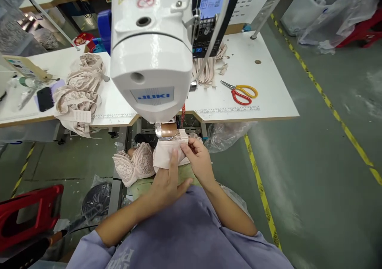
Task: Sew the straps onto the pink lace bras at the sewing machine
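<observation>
A pale pink bra (167, 153) lies under the head of a white JUKI sewing machine (152, 70), its band end close to the needle area. My left hand (167, 183) rests on the band with fingers stretched out and thumb apart. On the other side, my right hand (199, 159) pinches the band's edge between thumb and fingers. Lace cups (134, 163) of the same pale colour hang to the left of the band. The needle itself is hidden behind the machine head.
Red-and-yellow scissors (243, 93) lie on the white table (277, 98) at right, near pale fabric strips (205, 72). A heap of bras (80, 90) and a black phone (45, 99) are on the left. A red stool (30, 217) stands at lower left.
</observation>
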The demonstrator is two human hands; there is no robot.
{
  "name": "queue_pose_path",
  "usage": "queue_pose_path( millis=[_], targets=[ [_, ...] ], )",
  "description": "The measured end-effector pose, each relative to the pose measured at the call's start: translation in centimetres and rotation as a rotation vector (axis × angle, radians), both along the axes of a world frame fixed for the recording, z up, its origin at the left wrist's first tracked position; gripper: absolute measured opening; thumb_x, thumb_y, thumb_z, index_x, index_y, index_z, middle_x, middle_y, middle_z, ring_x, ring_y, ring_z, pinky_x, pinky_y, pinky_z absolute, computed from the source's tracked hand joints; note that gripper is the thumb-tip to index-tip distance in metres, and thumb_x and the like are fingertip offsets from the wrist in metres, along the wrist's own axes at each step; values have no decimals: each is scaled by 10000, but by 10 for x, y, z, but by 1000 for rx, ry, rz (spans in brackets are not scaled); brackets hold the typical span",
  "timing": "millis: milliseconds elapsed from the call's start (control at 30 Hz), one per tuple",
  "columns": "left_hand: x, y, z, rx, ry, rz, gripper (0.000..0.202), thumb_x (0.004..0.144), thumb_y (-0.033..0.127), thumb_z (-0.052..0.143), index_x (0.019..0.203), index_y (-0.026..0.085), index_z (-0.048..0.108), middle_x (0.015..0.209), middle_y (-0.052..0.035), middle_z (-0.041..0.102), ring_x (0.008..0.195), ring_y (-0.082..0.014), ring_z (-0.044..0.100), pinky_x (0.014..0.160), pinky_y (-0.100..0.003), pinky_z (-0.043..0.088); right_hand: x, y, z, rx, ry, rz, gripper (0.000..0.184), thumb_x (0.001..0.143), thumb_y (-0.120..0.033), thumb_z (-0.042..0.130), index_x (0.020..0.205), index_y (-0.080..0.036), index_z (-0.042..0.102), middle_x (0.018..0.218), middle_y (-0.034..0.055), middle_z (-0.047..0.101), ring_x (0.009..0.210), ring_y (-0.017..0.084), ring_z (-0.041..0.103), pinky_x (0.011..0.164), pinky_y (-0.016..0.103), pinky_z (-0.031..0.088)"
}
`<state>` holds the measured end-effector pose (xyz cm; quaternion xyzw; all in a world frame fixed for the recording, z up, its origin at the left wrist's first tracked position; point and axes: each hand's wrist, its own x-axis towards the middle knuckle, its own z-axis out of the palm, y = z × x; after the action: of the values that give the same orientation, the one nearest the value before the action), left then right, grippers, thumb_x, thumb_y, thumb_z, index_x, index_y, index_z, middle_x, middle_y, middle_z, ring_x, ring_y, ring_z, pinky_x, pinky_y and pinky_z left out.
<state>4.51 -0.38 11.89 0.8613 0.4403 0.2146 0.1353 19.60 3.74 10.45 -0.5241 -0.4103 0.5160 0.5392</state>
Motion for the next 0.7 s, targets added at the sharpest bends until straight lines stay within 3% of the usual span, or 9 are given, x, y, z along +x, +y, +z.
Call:
queue_pose_path(
  millis=[67,167,267,333,400,467,533,633,700],
  targets=[
    [-6,-5,6,-219,-70,-63,935,966,396,595,1617,111,-12,1260,-222,684,977,-281,746,760,-373,630,7,-6,2,-10,-5,3,209,918,-429,648,952,-224,678,884,18,680,783,170,608,725,302,507],
    [-20,3,20,-357,-138,-106,587,985,287,558,1522,193,340,983,-64,776,741,-178,744,655,-283,608,16,-11,8,-7,-105,60,201,917,-420,649,907,-222,686,827,10,672,737,170,598,682,300,486],
    [-29,21,38,-119,-206,-119,390,972,187,529,1360,215,517,1113,-93,744,1035,-220,718,881,-378,602,21,-14,18,61,-282,180,192,932,-387,633,840,-223,673,766,-2,658,691,156,578,630,284,444],
    [-31,35,47,3,-199,-230,503,952,139,498,1446,197,428,1340,-152,641,1325,-273,563,1065,-483,512,22,-16,24,155,-404,284,177,948,-363,618,846,-229,674,745,-9,655,659,144,566,604,277,421],
    [-32,48,50,24,-98,-360,583,935,124,473,1503,179,349,1422,-167,577,1428,-290,450,1165,-548,399,23,-18,27,291,-558,377,156,961,-326,600,863,-233,677,705,-16,642,633,140,557,598,281,407],
    [-36,56,46,11,21,-407,471,940,166,487,1410,168,463,1264,-143,663,1288,-272,567,1174,-549,373,23,-19,27,459,-750,416,171,968,-281,576,830,-230,663,652,-15,620,619,146,551,606,297,393],
    [-41,59,36,77,68,-402,220,952,200,505,1140,192,619,948,-70,708,971,-214,660,1067,-466,476,24,-20,24,617,-917,389,197,963,-238,563,783,-229,641,638,-5,622,628,155,555,620,313,387],
    [-50,54,16,299,48,-415,154,945,167,539,823,226,611,667,8,607,683,-156,573,733,-303,526,25,-22,17,785,-1011,307,195,943,-191,568,762,-235,624,659,4,649,630,158,551,627,323,397],
    [-54,48,6,388,30,-412,187,931,153,574,767,238,596,612,32,569,629,-140,542,657,-280,492,26,-24,14,843,-1004,271,173,928,-180,588,771,-243,624,660,0,660,619,158,541,624,327,404]
  ],
)
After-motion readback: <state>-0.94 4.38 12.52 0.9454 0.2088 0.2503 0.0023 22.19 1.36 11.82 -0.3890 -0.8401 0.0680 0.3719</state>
